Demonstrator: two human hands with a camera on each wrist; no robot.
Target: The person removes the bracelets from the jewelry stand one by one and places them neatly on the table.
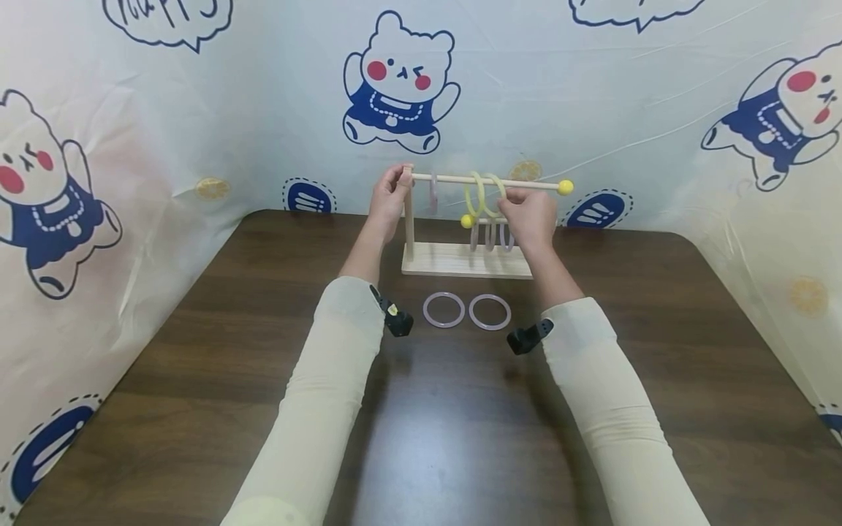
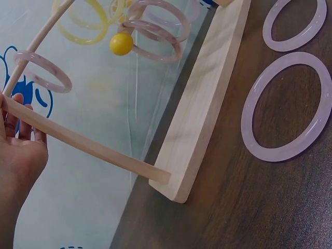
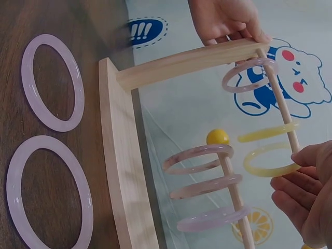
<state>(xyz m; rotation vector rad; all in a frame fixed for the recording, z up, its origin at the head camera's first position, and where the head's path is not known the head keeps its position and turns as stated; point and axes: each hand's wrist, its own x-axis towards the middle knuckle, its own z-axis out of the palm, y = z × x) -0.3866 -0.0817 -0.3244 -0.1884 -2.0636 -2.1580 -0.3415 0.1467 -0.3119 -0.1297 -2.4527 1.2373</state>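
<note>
A wooden bangle stand (image 1: 460,264) stands at the back of the table. My left hand (image 1: 389,199) grips the top of its left post (image 1: 409,226). At the upper rod (image 1: 454,179), my right hand (image 1: 531,218) pinches a yellow bangle (image 3: 267,175) between thumb and fingers. A second yellow bangle (image 3: 264,133) hangs just beside it. Nearer the post, a pinkish bangle (image 2: 49,72) hangs on the same rod. Several pale purple and brownish bangles (image 3: 207,187) hang on the lower rod. My right hand hides part of the stand's right side in the head view.
Two lilac bangles, one on the left (image 1: 425,310) and one on the right (image 1: 471,313), lie flat on the brown table (image 1: 421,438) before the stand. Yellow balls cap the upper rod (image 1: 566,188) and lower rod (image 1: 467,220). A printed cloth (image 1: 263,95) rises behind.
</note>
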